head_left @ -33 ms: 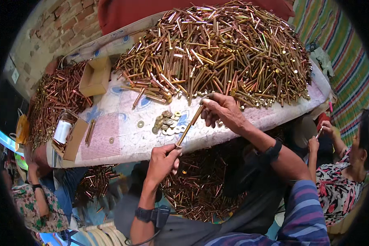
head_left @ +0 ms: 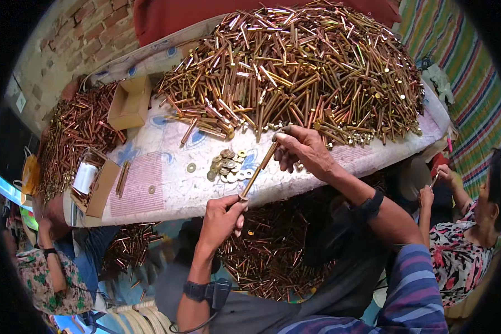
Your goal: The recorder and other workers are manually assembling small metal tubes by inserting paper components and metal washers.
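Observation:
Between my two hands a long yellowish anchor bolt (head_left: 253, 182) runs at a slant over the table's front edge, a wider coppery sleeve (head_left: 266, 157) round its upper part. My left hand (head_left: 219, 221) is closed on the bolt's lower end, where a washer-like disc shows at the fingers. The fingertips of my right hand (head_left: 306, 151) pinch the upper end, the tip hidden by them. Left of the bolt lies a small heap of flat washers (head_left: 228, 166), with a single washer (head_left: 191, 167) apart from it. Several loose bolts (head_left: 206, 129) lie behind the heap.
A large mound of bolts (head_left: 317, 72) covers the table's back right; coppery sleeves (head_left: 83, 122) pile up at the left. Cardboard boxes (head_left: 129, 104) stand between them. More metal pieces (head_left: 267, 250) lie below the table. Other people (head_left: 462, 250) sit at both sides.

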Motion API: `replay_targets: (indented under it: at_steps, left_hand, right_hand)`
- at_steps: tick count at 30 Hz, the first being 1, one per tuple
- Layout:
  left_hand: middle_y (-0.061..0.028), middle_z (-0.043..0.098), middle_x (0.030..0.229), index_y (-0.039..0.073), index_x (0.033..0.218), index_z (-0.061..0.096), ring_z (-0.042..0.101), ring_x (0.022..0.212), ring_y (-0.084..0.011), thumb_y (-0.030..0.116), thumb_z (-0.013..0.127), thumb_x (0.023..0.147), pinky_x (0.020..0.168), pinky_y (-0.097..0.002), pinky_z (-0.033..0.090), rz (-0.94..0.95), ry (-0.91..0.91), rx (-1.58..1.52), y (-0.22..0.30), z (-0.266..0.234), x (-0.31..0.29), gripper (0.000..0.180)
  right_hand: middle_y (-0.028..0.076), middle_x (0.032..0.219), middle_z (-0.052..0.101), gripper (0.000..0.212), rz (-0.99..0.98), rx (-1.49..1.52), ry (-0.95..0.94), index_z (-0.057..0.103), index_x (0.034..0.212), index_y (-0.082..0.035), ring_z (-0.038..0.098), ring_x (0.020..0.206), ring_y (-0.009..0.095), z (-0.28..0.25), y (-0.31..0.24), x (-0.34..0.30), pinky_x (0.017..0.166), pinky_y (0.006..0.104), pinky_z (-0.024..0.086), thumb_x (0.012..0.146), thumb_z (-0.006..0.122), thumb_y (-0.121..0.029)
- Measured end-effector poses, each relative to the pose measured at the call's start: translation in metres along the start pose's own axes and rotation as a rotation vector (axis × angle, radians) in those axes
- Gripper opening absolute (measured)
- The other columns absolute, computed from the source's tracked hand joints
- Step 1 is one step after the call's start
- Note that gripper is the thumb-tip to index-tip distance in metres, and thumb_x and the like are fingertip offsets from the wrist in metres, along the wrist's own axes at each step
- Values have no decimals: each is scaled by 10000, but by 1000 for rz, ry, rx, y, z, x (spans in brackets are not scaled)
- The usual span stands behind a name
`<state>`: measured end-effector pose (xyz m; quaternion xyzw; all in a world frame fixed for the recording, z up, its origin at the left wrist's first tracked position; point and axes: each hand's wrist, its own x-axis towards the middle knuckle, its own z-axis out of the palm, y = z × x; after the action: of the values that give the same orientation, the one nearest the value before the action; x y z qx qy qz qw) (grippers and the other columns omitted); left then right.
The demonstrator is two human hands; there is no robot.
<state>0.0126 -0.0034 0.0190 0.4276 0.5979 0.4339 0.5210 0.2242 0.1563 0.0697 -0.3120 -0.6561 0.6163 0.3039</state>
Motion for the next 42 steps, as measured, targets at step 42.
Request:
replay_targets:
  at_steps: [42]
  left_hand:
    - [-87, 660, 719, -76, 1111, 683, 614, 542, -124, 62, 607, 970, 438, -253, 519, 98, 98, -24, -11, -3, 1, 211]
  right_hand:
    - [117, 802, 712, 474, 166, -350, -310, 676, 1217, 11, 648, 642, 179, 14, -7, 16, 600, 369, 544, 914, 677, -354]
